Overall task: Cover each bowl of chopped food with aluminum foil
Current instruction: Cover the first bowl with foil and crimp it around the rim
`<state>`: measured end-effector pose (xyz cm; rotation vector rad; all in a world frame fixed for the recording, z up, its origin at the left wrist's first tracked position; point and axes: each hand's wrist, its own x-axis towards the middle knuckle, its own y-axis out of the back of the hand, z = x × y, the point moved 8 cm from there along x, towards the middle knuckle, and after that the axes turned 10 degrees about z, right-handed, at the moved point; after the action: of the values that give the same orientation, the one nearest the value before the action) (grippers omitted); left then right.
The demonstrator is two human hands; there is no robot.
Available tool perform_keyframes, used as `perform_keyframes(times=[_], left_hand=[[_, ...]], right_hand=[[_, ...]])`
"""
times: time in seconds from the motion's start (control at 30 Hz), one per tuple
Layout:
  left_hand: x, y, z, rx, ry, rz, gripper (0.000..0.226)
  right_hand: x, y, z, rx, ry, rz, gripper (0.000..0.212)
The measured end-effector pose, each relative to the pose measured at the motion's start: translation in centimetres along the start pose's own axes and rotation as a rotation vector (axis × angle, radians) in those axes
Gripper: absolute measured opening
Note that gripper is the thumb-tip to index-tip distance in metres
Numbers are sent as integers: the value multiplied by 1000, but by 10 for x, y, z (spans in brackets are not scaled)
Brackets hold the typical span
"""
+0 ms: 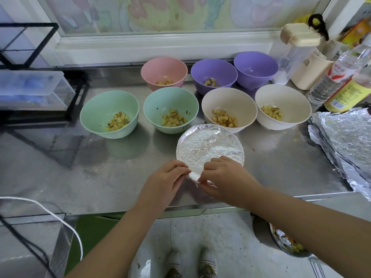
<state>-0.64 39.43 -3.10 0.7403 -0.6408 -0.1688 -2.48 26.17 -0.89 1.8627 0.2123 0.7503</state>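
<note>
So the round bowl wrapped in crinkled silver aluminum foil sits right at the fingertips, just beyond both hands. The top is sealed pretty flat all round; only a loose corner flap of foil sticks out on the near side, between the hands. The left hand pinches that flap from its side and the right hand pinches it from the other, fingers curled. I'd guess it's about to be tucked down.

Progress-wise that's one bowl basically done. Beyond the hands are seven open ones:

- two mint green plastic bowls, off to the left hand's side
- a beige bowl and a white bowl past the right hand
- further back, a pink bowl and two purple bowls

Six show chopped yellowish chunks. Can't tell what's in the far purple one.

A pile of loose foil sheets lies well off to the right hand's side on the steel counter, so there's plenty left for the rest.
</note>
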Motion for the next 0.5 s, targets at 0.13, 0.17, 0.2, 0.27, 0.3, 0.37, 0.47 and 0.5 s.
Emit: perform_keyframes(times=[0.13, 0.17, 0.2, 0.27, 0.3, 0.37, 0.47, 0.5], left_hand=[[6, -3, 2, 26, -44, -27, 19], [6, -4, 2, 29, -47, -34, 16], [5, -5, 1, 29, -49, -42, 15], [5, -5, 1, 26, -53, -46, 16], [5, -5, 1, 24, -54, -44, 19], [6, -6, 0, 22, -52, -36, 27], [5, -7, 1, 25, -52, -32, 28], [5, -7, 1, 26, -57, -28, 27]], right_hand=[[-2, 0, 0, -42, 13, 37, 34], [-2, 0, 0, -51, 15, 49, 34], [-3, -1, 0, -60, 18, 62, 34], [-4, -1, 0, -70, 19, 101, 31], [-5, -1, 0, -74, 16, 123, 30], [-7, -2, 0, -86, 7, 162, 28], [-9, -3, 0, -102, -1, 220, 28], [-10, -3, 0, -107, -4, 245, 27]])
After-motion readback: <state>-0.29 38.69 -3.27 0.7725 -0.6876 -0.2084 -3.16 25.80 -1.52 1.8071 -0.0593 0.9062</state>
